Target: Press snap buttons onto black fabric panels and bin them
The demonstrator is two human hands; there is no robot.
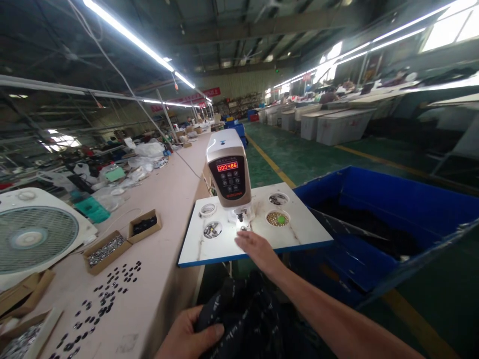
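A dark garment (254, 319) with small white print hangs bunched at the bottom centre. My left hand (194, 331) grips its edge, thumb on top. My right hand (256, 249) reaches to the lit working point of a snap-fastening machine (228, 167), below its punch (240, 217). The fingers there are drawn together at the die; any small part between them is too small to make out. The machine's red display reads 000486. In its white tabletop (258, 239) are round cups, one with metal parts (212, 230), another with brass-coloured pieces (275, 218) and something green.
Left is a long table (164, 219) with scattered dark round fasteners (108, 294), a cardboard box of metal pieces (107, 252), a smaller box of black parts (144, 225) and a white fan (37, 234). A blue bin (374, 269) holding dark cloth stands to the right.
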